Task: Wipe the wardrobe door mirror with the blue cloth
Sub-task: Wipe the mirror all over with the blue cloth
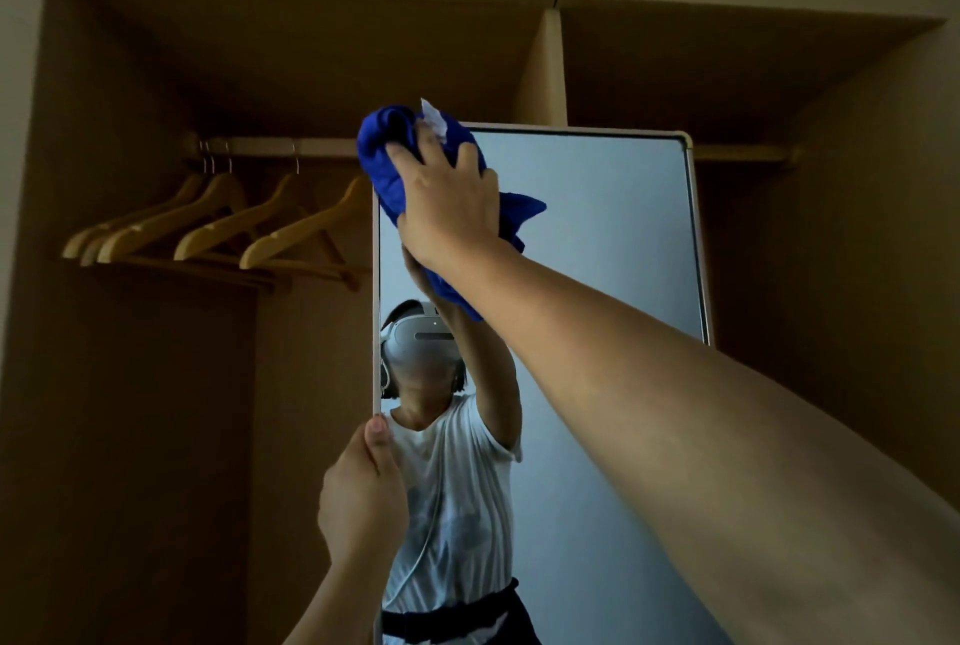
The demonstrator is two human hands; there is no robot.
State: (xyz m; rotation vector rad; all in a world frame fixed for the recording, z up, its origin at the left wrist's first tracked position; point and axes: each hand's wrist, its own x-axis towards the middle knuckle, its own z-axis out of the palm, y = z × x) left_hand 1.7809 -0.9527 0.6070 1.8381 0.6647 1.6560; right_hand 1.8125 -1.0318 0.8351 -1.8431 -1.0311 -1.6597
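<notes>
As R hand (447, 197) fingers clutch cloth (384, 151) | L hand (363, 494) fingers grip mirror (597, 229) edge | wardrobe (130, 384) dim

The right hand (448, 197) presses the blue cloth (387, 151) against the mirror's (597, 239) top-left corner; the left hand (363, 494) grips its edge

One mirror (597, 239), one blue cloth (387, 156), two hands — four wooden hangers (218, 223) on one rail (270, 145).

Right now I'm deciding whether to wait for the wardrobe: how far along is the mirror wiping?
Done: cannot tell which glass is already clean. In hand: the right hand presses the blue cloth on the mirror's top left corner, while the left hand holds its left edge. Left: likely the glass below and to the right.
</notes>
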